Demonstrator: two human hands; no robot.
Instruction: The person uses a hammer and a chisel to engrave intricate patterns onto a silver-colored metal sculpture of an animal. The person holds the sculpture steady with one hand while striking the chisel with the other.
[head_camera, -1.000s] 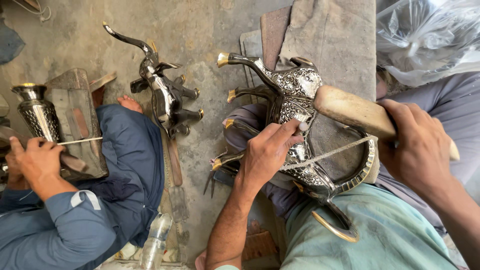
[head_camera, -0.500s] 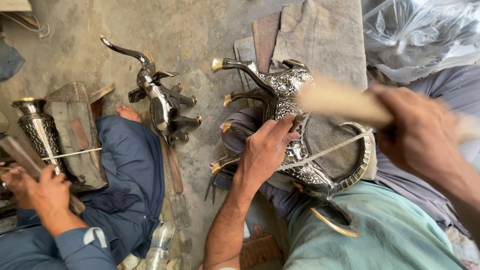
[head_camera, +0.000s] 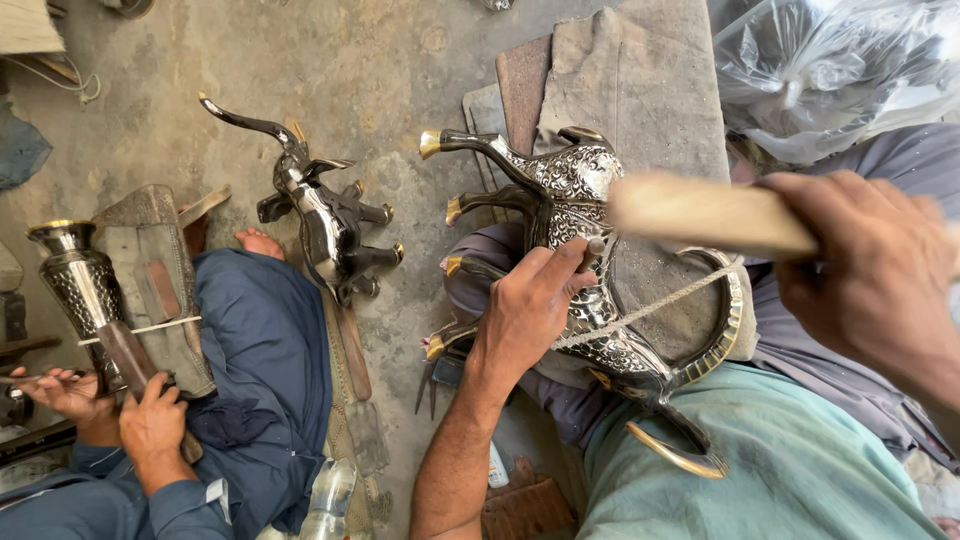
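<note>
My left hand (head_camera: 528, 312) presses on a silver embossed metal animal figure (head_camera: 572, 180) with brass-tipped legs and curved horns. Its fingers pinch a small metal punch (head_camera: 594, 246) against the figure's body. My right hand (head_camera: 872, 270) grips a wooden mallet (head_camera: 700, 214), blurred with motion, just above and to the right of the punch. The figure lies on a cloth-covered block (head_camera: 650, 90) over my lap, and a string (head_camera: 655, 303) crosses it.
A co-worker in blue sits at the left; that person's hand (head_camera: 152, 422) holds a wooden mallet (head_camera: 122, 355) beside an embossed metal vase (head_camera: 72, 282). A second, darker animal figure (head_camera: 322, 218) lies on the concrete floor. A plastic bag (head_camera: 830, 70) is at the top right.
My right hand has swung the mallet, which now blurs near the punch. My left hand stays on the figure. The co-worker's mallet rose and came back down by the vase.
</note>
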